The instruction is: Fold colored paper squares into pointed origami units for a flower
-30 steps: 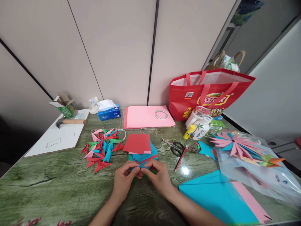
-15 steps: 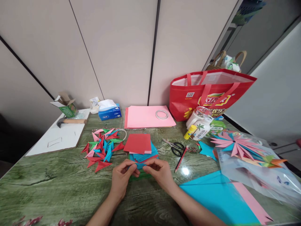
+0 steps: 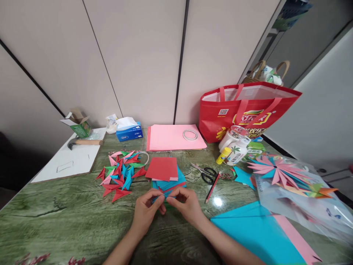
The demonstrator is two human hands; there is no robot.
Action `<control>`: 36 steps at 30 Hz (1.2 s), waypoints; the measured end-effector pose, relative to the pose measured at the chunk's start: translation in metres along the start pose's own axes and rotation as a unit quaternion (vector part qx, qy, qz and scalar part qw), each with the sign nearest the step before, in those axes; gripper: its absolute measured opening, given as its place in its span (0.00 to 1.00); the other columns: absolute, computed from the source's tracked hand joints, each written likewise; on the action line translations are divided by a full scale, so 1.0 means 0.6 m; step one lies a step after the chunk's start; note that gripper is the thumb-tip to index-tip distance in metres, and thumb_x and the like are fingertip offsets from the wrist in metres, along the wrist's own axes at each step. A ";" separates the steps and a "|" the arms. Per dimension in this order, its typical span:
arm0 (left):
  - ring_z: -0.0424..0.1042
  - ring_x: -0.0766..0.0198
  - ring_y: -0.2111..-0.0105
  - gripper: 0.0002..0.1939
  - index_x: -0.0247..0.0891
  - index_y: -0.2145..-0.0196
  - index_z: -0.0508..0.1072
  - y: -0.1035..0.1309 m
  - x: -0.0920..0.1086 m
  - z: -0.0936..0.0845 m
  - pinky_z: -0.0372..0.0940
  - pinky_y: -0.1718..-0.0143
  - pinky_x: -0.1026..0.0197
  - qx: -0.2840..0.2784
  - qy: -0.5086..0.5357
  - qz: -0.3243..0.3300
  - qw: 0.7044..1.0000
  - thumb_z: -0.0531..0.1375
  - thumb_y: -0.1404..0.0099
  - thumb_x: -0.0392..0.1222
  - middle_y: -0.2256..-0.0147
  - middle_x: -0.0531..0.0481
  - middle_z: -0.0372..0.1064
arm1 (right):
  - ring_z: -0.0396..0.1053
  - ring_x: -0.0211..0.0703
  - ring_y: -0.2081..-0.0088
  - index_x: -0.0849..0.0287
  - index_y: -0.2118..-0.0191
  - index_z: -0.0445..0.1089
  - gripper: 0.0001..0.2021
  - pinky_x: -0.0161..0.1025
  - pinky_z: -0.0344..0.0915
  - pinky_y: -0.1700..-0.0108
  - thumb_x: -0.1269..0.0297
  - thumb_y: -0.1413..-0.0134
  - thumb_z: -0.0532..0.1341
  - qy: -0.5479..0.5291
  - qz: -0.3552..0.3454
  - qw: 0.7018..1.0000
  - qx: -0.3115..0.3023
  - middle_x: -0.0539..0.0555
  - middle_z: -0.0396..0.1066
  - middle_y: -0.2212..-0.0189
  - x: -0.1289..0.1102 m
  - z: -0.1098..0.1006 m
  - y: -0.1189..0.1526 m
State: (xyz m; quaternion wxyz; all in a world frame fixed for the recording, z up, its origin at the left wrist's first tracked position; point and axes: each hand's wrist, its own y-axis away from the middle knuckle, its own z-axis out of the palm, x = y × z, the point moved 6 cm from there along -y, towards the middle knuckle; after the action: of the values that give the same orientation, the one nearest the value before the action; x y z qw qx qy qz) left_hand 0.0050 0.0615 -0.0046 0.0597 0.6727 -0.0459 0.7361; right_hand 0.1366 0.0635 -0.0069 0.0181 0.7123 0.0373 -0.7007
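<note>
A small piece of blue paper (image 3: 166, 195) is pinched between both hands, mostly hidden by the fingers. My left hand (image 3: 148, 206) is closed on its left end, and my right hand (image 3: 185, 204) grips its right end between thumb and fingers. Just beyond lies a stack of square coloured paper, with a red sheet (image 3: 162, 168) on top and blue sheets (image 3: 179, 179) showing beneath. Left of the stack is a pile of folded paper pieces (image 3: 121, 176) in red, pink, blue and green, beside a white ring (image 3: 146, 159).
Scissors (image 3: 206, 173) and a red pencil (image 3: 212, 188) lie to the right, near a yellow glue stick (image 3: 223, 155). Large blue paper (image 3: 256, 232) covers the front right. A red bag (image 3: 220, 121), pink sheets (image 3: 168, 138), tissue box (image 3: 129, 132) and hammer (image 3: 85, 142) stand or lie farther back.
My fingers have drawn closer together around the blue paper, so less of it shows. The surrounding objects look the same, with only a slight shift of the view.
</note>
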 end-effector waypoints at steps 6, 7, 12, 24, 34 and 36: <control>0.65 0.71 0.86 0.07 0.33 0.77 0.69 0.004 -0.002 -0.001 0.60 0.84 0.68 0.001 -0.004 -0.004 1.000 0.59 0.46 0.39 0.83 0.57 0.61 | 0.56 0.31 0.80 0.62 0.83 0.63 0.12 0.30 0.54 0.77 0.62 0.57 0.62 0.063 -0.034 0.997 -0.003 0.46 0.60 0.84 -0.004 0.001 0.003; 0.66 0.70 0.85 0.07 0.33 0.77 0.70 0.003 -0.002 -0.003 0.61 0.84 0.67 0.009 0.003 -0.006 1.000 0.60 0.46 0.39 0.82 0.56 0.62 | 0.56 0.31 0.80 0.62 0.82 0.64 0.11 0.30 0.54 0.77 0.62 0.58 0.62 0.046 -0.022 0.999 -0.002 0.46 0.61 0.84 -0.001 0.001 0.002; 0.68 0.67 0.83 0.05 0.34 0.76 0.71 -0.003 -0.006 -0.010 0.64 0.83 0.65 0.047 0.047 -0.018 0.998 0.61 0.48 0.38 0.80 0.56 0.63 | 0.61 0.33 0.81 0.61 0.72 0.66 0.11 0.31 0.58 0.77 0.59 0.60 0.64 -0.065 0.038 0.997 -0.025 0.46 0.64 0.82 0.015 0.009 -0.002; 0.69 0.64 0.83 0.15 0.33 0.65 0.71 0.000 -0.003 -0.002 0.64 0.85 0.64 0.040 0.002 -0.074 0.996 0.59 0.48 0.46 0.81 0.53 0.67 | 0.63 0.36 0.77 0.61 0.78 0.66 0.10 0.32 0.60 0.75 0.61 0.52 0.59 0.083 -0.080 0.992 0.053 0.49 0.66 0.81 -0.008 -0.020 -0.004; 0.72 0.62 0.80 0.16 0.38 0.69 0.62 -0.014 0.014 -0.069 0.68 0.79 0.61 0.246 0.146 -0.009 0.958 0.64 0.52 0.45 0.78 0.55 0.69 | 0.46 0.51 0.41 0.57 0.64 0.70 0.07 0.56 0.51 0.45 0.66 0.47 0.55 0.376 -0.279 0.883 0.018 0.58 0.57 0.46 -0.007 0.005 -0.005; 0.74 0.61 0.75 0.18 0.39 0.64 0.61 -0.019 0.030 -0.083 0.69 0.70 0.56 0.260 0.172 0.013 0.950 0.63 0.51 0.44 0.74 0.52 0.71 | 0.48 0.51 0.42 0.57 0.61 0.69 0.09 0.57 0.51 0.45 0.66 0.47 0.54 0.394 -0.263 0.881 0.007 0.58 0.59 0.47 0.002 0.008 -0.007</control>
State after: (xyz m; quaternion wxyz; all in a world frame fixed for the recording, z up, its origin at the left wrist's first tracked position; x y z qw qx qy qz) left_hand -0.0438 0.0809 0.0085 -0.1193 0.5274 0.1492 0.8278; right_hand 0.1314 0.0672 -0.0083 -0.1878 0.8937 0.2222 -0.3416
